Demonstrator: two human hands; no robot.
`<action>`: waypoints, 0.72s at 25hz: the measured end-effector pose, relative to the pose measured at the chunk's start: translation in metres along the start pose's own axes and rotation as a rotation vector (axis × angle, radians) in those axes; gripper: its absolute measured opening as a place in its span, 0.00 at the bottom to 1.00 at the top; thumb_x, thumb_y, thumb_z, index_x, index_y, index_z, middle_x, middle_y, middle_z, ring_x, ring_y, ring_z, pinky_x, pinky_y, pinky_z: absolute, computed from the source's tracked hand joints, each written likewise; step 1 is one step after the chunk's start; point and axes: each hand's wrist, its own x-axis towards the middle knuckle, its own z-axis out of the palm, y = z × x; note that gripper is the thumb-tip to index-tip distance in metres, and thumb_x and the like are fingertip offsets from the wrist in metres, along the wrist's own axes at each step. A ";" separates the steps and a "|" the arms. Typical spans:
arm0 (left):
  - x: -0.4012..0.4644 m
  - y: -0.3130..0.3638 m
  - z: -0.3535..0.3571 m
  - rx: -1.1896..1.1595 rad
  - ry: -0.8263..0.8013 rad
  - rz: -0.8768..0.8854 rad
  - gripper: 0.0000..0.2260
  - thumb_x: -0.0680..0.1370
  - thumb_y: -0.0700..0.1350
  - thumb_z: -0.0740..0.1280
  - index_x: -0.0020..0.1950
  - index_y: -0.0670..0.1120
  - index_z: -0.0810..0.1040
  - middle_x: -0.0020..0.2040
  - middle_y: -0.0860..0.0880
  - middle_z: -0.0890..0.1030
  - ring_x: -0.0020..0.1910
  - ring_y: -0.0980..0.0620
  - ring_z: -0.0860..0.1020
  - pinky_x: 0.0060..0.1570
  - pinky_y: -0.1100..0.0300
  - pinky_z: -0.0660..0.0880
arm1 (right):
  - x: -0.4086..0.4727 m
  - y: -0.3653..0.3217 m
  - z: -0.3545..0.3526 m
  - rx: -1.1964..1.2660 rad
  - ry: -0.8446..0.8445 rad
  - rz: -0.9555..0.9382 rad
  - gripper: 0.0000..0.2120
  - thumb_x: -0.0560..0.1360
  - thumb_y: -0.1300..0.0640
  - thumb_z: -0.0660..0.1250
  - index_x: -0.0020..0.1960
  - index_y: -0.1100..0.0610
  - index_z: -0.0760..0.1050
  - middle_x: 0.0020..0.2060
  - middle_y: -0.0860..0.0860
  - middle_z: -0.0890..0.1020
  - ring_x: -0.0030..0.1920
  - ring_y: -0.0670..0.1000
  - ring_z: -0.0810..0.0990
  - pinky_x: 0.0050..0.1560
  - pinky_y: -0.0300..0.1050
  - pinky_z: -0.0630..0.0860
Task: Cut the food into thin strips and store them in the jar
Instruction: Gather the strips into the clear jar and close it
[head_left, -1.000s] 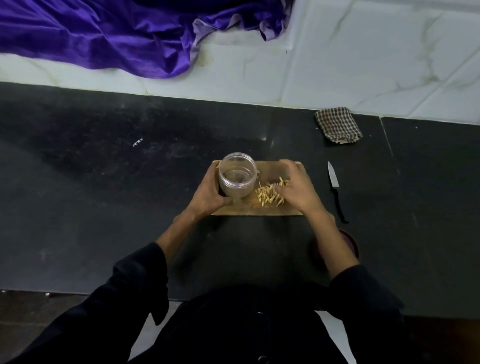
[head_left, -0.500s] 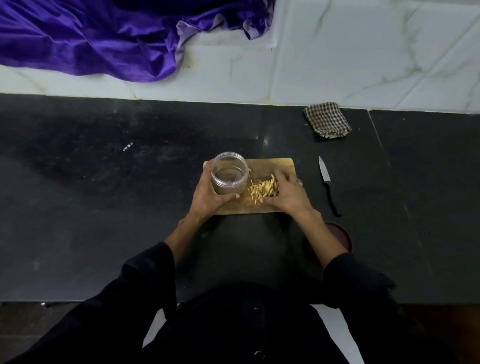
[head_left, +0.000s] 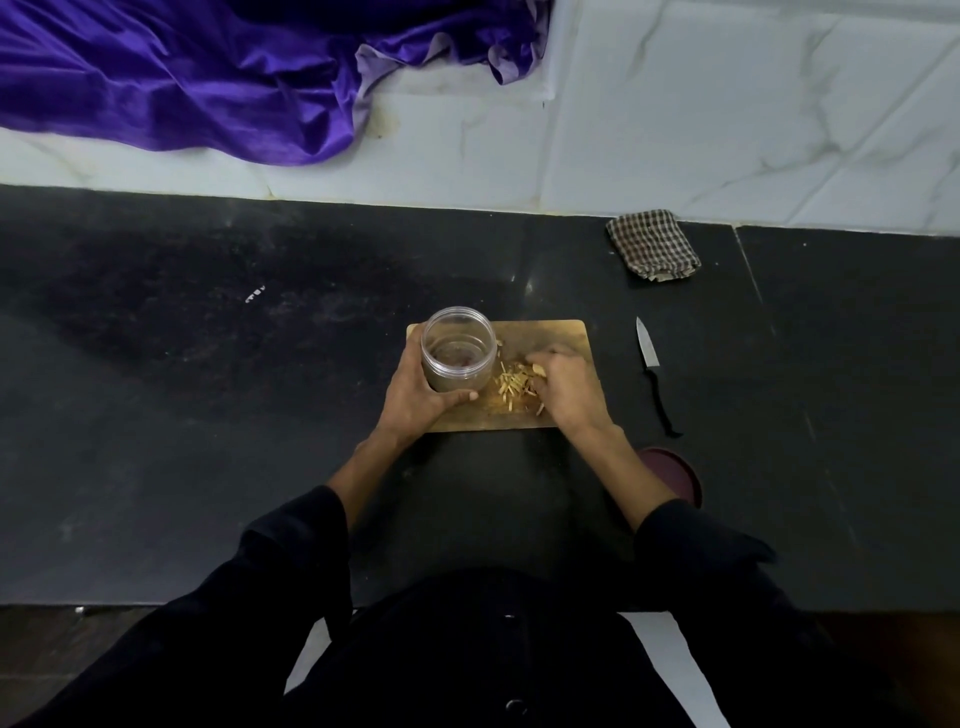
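Left hand (head_left: 415, 397) grips jar (head_left: 457, 349); right hand (head_left: 569, 389) gathers strips (head_left: 511, 388).

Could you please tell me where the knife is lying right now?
The knife lies on the black counter, just right of the cutting board, with the checked cloth beyond it.

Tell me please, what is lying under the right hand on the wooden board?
Pale thin strips lie heaped on the cutting board, beside the right hand. Its curled fingers cover part of the heap; strips beneath them cannot be seen.

Single head cam, wide-angle, looks forward and steeply down from above at the black counter (head_left: 208, 415), wall behind.
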 end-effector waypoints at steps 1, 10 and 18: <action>0.000 0.000 0.000 -0.001 0.000 -0.002 0.46 0.61 0.50 0.81 0.71 0.55 0.59 0.64 0.59 0.71 0.63 0.60 0.70 0.56 0.69 0.66 | 0.000 0.001 -0.003 0.031 0.036 -0.006 0.17 0.78 0.64 0.67 0.65 0.54 0.79 0.63 0.52 0.79 0.62 0.53 0.78 0.63 0.43 0.71; 0.000 -0.003 -0.001 -0.011 -0.002 0.011 0.45 0.61 0.50 0.81 0.71 0.57 0.58 0.64 0.58 0.71 0.64 0.59 0.70 0.61 0.62 0.67 | 0.010 0.008 -0.017 0.475 0.077 0.226 0.14 0.73 0.65 0.74 0.58 0.57 0.83 0.57 0.52 0.84 0.55 0.46 0.81 0.59 0.37 0.76; -0.002 -0.002 -0.001 -0.035 -0.002 0.010 0.44 0.62 0.49 0.81 0.70 0.57 0.60 0.61 0.63 0.70 0.61 0.63 0.69 0.57 0.68 0.65 | 0.031 -0.032 -0.053 0.809 0.045 0.221 0.15 0.70 0.63 0.77 0.56 0.55 0.84 0.50 0.50 0.86 0.46 0.46 0.84 0.47 0.40 0.80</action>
